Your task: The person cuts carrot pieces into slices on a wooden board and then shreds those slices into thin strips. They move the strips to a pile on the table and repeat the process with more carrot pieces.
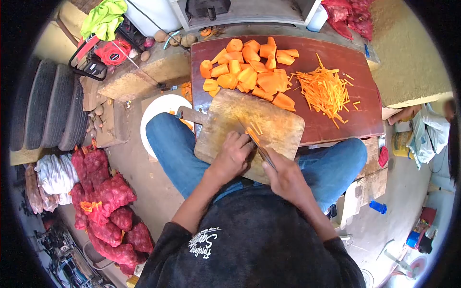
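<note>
A worn wooden cutting board (283,124) lies tilted between my knees and the front edge of the red table. My right hand (284,176) is closed around the handle of a knife (264,154), whose blade points up and left across the board. My left hand (235,150) is bent over the board beside the blade, fingertips curled down on a carrot piece that they mostly hide. Thin carrot strips (256,129) lie just past the fingers, along the blade.
On the red table (357,74) sit a pile of carrot chunks (249,67) and a heap of carrot matchsticks (324,90). A white basin (156,108) stands by my left knee. Red mesh sacks (108,201) and stacked tyres (45,105) are at the left.
</note>
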Demonstrator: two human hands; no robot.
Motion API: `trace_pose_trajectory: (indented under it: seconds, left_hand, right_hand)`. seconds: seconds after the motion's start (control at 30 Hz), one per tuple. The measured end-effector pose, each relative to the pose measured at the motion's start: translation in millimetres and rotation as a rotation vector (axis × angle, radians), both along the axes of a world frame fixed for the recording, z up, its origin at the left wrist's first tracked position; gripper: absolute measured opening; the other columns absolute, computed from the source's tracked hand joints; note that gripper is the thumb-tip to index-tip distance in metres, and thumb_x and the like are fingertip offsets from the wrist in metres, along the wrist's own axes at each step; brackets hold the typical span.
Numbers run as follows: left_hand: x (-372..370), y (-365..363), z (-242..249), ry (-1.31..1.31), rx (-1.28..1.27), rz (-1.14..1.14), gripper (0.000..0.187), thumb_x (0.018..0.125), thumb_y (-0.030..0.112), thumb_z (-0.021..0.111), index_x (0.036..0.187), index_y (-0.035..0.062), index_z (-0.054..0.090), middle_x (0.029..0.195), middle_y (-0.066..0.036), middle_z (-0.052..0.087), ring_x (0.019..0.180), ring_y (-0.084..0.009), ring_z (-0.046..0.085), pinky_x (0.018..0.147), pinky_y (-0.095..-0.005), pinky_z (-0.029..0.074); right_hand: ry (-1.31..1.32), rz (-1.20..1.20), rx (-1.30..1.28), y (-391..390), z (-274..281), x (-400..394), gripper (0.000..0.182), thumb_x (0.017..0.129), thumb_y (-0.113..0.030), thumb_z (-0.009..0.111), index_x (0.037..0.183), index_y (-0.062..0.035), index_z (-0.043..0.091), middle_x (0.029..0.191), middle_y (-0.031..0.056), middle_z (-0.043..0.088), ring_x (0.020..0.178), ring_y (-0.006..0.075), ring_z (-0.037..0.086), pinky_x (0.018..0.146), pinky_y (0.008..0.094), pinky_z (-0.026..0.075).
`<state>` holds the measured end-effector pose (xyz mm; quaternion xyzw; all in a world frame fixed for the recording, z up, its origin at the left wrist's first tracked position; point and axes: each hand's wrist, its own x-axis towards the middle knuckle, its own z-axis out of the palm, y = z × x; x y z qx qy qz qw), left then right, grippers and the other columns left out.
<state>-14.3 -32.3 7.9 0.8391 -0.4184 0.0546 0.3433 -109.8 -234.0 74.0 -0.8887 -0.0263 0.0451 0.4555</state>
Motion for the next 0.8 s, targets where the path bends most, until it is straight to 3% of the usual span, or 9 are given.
trace_pose_trajectory:
  seconds: [0.1, 0.2, 0.4, 0.5, 0.6, 0.7, 0.8]
  left_hand:
    - [0, 6, -4, -0.002, 0.018, -0.008, 0.034, 0.073, 0.001, 0.078, 0.107, -0.0011, 0.076, 0.105, -0.014, 0.063, 0.101, -0.0361, 0.06, 0.095, -0.0485, 0.05]
    - [2, 6, -13, 0.002, -0.006, -0.001, 0.035, 0.073, 0.0, 0.077, 0.108, -0.0005, 0.076, 0.105, -0.015, 0.063, 0.101, -0.0365, 0.06, 0.094, -0.0484, 0.05]
    - [-3, 4, -18, 0.029, -0.03, 0.02, 0.035, 0.073, 0.0, 0.076, 0.108, 0.0005, 0.075, 0.104, -0.014, 0.061, 0.1, -0.0368, 0.059, 0.094, -0.0474, 0.051]
    - [1, 8, -14, 0.001, -0.011, 0.02, 0.035, 0.073, 0.001, 0.076, 0.108, 0.0004, 0.075, 0.103, -0.014, 0.061, 0.1, -0.0365, 0.059, 0.093, -0.0472, 0.05]
    - [1, 7, -11, 0.021, -0.027, 0.001, 0.034, 0.074, 0.001, 0.076, 0.108, 0.0, 0.075, 0.103, -0.014, 0.061, 0.099, -0.0361, 0.059, 0.092, -0.0473, 0.05]
    - [2, 8, -8, 0.039, -0.024, -0.03, 0.033, 0.075, 0.001, 0.075, 0.108, -0.0005, 0.076, 0.103, -0.014, 0.062, 0.099, -0.0359, 0.059, 0.092, -0.047, 0.05]
    - [1, 12, -6, 0.031, 0.01, -0.021, 0.032, 0.076, 0.001, 0.076, 0.108, -0.0007, 0.076, 0.101, -0.013, 0.062, 0.099, -0.0356, 0.059, 0.092, -0.0461, 0.05]
  right_hand:
    - [-0.106, 0.003, 0.053, 1, -3, 10, 0.037, 0.105, -0.008, 0.066, 0.141, 0.0023, 0.061, 0.106, 0.0295, 0.071, 0.102, 0.0501, 0.071, 0.087, 0.0503, 0.056]
    - [0.072, 0.04, 0.067, -10, 20, -10, 0.038, 0.106, -0.009, 0.066, 0.142, 0.0021, 0.061, 0.109, 0.0299, 0.071, 0.104, 0.0506, 0.071, 0.089, 0.0498, 0.057]
    - [-0.027, -0.008, 0.023, 1, -5, 9, 0.039, 0.107, -0.01, 0.064, 0.145, 0.001, 0.061, 0.112, 0.0283, 0.072, 0.106, 0.049, 0.071, 0.091, 0.0473, 0.057]
    - [0.026, 0.067, 0.056, -9, 12, 2, 0.045, 0.105, -0.011, 0.066, 0.148, -0.0003, 0.055, 0.114, 0.0321, 0.071, 0.108, 0.053, 0.07, 0.09, 0.055, 0.058]
    - [0.047, 0.057, 0.042, -7, 15, -14, 0.047, 0.105, -0.011, 0.065, 0.15, 0.0003, 0.054, 0.117, 0.0327, 0.071, 0.108, 0.0529, 0.071, 0.091, 0.0548, 0.058]
    - [0.045, 0.009, 0.003, 4, 3, 6, 0.037, 0.106, -0.009, 0.067, 0.142, 0.0023, 0.063, 0.113, 0.0296, 0.073, 0.107, 0.0479, 0.073, 0.091, 0.0482, 0.057]
    - [-0.08, -0.001, 0.047, 5, -4, 16, 0.035, 0.106, -0.009, 0.067, 0.139, 0.0027, 0.064, 0.111, 0.0298, 0.072, 0.105, 0.0487, 0.073, 0.089, 0.0483, 0.057]
